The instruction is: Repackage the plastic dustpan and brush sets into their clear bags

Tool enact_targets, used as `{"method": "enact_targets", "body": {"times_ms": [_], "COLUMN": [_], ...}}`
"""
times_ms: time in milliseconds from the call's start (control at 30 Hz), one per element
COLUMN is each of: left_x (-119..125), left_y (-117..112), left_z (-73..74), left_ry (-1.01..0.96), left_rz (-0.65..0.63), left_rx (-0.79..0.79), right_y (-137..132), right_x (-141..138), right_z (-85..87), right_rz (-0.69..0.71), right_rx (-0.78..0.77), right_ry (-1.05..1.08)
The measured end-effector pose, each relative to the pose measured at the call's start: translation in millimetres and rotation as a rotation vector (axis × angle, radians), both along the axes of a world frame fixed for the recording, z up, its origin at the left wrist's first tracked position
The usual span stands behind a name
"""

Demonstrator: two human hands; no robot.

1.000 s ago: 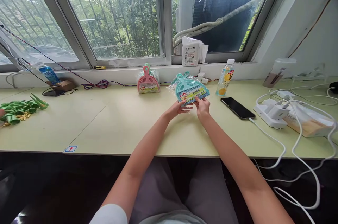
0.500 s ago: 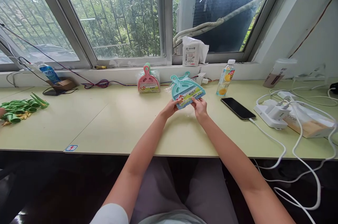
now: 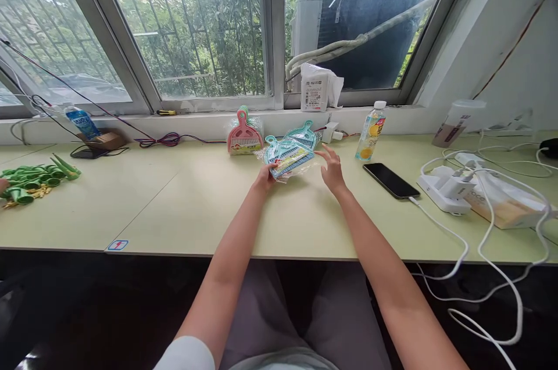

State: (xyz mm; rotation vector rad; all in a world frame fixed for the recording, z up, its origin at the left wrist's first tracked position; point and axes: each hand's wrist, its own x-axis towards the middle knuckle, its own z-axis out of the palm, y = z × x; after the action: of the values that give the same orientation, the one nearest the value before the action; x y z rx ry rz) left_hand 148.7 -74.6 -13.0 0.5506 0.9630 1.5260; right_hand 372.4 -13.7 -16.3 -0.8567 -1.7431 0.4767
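Observation:
My left hand (image 3: 264,177) grips the lower left edge of a teal dustpan and brush set (image 3: 288,160) in clear plastic wrap, tilted above the table. Its label is yellow, with blue bristles showing. Behind it, partly covered, lies a second teal dustpan set (image 3: 304,133). My right hand (image 3: 332,168) is just right of the held set, fingers stretched out and apart; whether a fingertip touches the wrap I cannot tell. A pink dustpan set (image 3: 244,136), also wrapped, stands upright against the wall to the left.
A juice bottle (image 3: 371,130) and a black phone (image 3: 390,180) are at the right, near a white power strip (image 3: 449,187) with tangled cables. Green plastic pieces (image 3: 35,178) lie far left, with a bit of another person's hand (image 3: 3,185) at the edge. A packet (image 3: 317,88) sits on the sill.
The held teal set has moved left and down with my left hand. My right hand has let go of it and opened. The second teal set behind now shows more.

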Motion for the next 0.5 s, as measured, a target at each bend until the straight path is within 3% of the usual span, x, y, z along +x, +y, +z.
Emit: {"method": "enact_targets", "body": {"times_ms": [100, 300, 500], "left_x": [-2.8, -1.0, 4.2], "left_y": [1.4, -2.5, -6.5], "left_z": [-2.2, -2.3, 0.0], "left_ry": [0.016, 0.135, 0.28], "left_rz": [0.035, -0.199, -0.33], "left_rx": [-0.023, -0.089, -0.143], "right_y": [-1.3, 9.9, 19.0], "right_x": [0.1, 0.0, 2.3], "right_z": [-1.0, -11.3, -19.5], "right_rz": [-0.034, -0.059, -0.093], "right_rx": [0.158, 0.038, -0.064], "right_ry": [-0.19, -0.002, 0.021]}}
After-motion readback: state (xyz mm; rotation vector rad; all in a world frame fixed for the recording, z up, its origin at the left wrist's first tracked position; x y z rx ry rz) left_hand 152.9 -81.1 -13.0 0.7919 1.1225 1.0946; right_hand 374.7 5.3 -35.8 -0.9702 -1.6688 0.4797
